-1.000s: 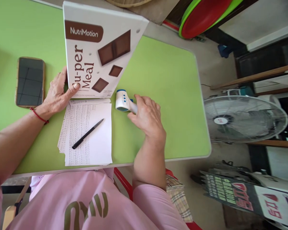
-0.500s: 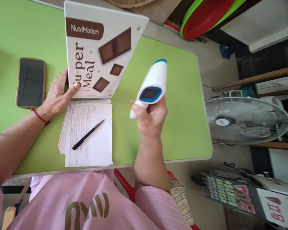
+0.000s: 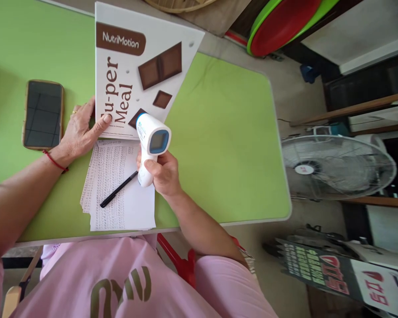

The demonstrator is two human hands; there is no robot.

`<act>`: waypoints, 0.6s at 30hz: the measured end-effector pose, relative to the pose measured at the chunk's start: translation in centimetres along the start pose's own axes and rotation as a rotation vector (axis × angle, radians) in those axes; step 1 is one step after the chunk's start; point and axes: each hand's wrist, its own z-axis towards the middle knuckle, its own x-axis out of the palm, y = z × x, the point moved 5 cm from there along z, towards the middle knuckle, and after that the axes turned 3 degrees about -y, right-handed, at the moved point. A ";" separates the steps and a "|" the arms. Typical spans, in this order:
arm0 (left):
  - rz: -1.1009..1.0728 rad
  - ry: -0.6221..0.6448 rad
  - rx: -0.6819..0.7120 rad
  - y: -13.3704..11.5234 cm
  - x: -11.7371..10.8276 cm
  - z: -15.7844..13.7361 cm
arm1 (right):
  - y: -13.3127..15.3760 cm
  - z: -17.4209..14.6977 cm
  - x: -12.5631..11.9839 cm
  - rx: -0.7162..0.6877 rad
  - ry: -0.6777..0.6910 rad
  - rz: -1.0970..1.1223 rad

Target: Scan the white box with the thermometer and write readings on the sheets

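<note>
My left hand [image 3: 83,130] grips the lower left edge of a white NutriMotion box [image 3: 129,70], its thumb on the printed front and its other fingers behind the side. The box stands tilted on the table, chocolate pieces pictured on it. In my right hand [image 3: 166,174] is a white infrared thermometer [image 3: 152,141] with a blue-rimmed screen facing me. Its head overlaps the box's lower right corner from my view; I cannot tell whether they touch. Below lie handwritten sheets of paper [image 3: 135,212], with a black pen [image 3: 119,189] on top, partly covered by the thermometer's handle.
A phone [image 3: 43,115] in a brown case lies left of my left hand on the green table [image 3: 232,145]. Past the table's right edge stands a large fan [image 3: 338,168]. A red stool or chair [image 3: 182,265] is below the near edge.
My right hand has swung the thermometer leftward, from over the bare table to in front of the box and papers. The box has shifted very slightly right; my left hand stays on it.
</note>
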 end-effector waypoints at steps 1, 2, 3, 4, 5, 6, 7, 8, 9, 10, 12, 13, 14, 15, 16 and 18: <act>0.003 0.002 -0.001 0.0 0.0 0.0 | 0.0 0.0 0.0 0.007 -0.003 0.002; 0.003 0.003 -0.002 0.0 0.0 0.0 | -0.1 0.0 0.1 0.014 -0.005 0.003; 0.002 0.007 -0.005 -0.1 0.0 0.0 | -0.1 0.0 0.1 0.017 -0.005 0.001; -0.001 0.010 -0.008 -0.1 -0.1 0.0 | -0.1 0.0 0.1 0.019 -0.002 -0.004; -0.004 0.013 -0.011 -0.1 -0.1 0.0 | 0.0 0.0 0.2 0.021 0.005 -0.012; -0.006 0.015 -0.012 -0.1 -0.1 0.0 | 0.0 0.0 0.3 0.021 0.015 -0.023; -0.007 0.016 -0.012 -0.2 -0.1 0.0 | 0.0 -0.1 0.4 0.021 0.026 -0.035; -0.009 0.016 -0.011 -0.2 -0.1 0.0 | 0.1 -0.1 0.4 0.021 0.036 -0.046; -0.012 0.015 -0.011 -0.2 -0.2 0.0 | 0.2 -0.1 0.5 0.020 0.042 -0.056; -0.017 0.013 -0.012 -0.2 -0.2 0.0 | 0.2 -0.1 0.5 0.020 0.045 -0.064; -0.035 0.012 -0.015 -0.2 -0.2 0.0 | 0.4 -0.2 0.6 0.015 0.048 -0.078; -0.045 0.012 -0.017 -0.2 -0.2 0.0 | 0.4 -0.2 0.6 0.013 0.051 -0.083; -0.054 0.012 -0.016 -0.2 -0.2 0.0 | 0.4 -0.2 0.6 0.012 0.055 -0.086; -0.060 0.012 -0.012 -0.1 -0.1 0.0 | 0.4 -0.2 0.6 0.011 0.061 -0.088; -0.063 0.010 -0.006 -0.1 -0.1 0.0 | 0.3 -0.2 0.6 0.012 0.066 -0.088; -0.063 -0.001 0.002 0.0 -0.1 0.0 | 0.2 -0.3 0.6 0.017 0.073 -0.091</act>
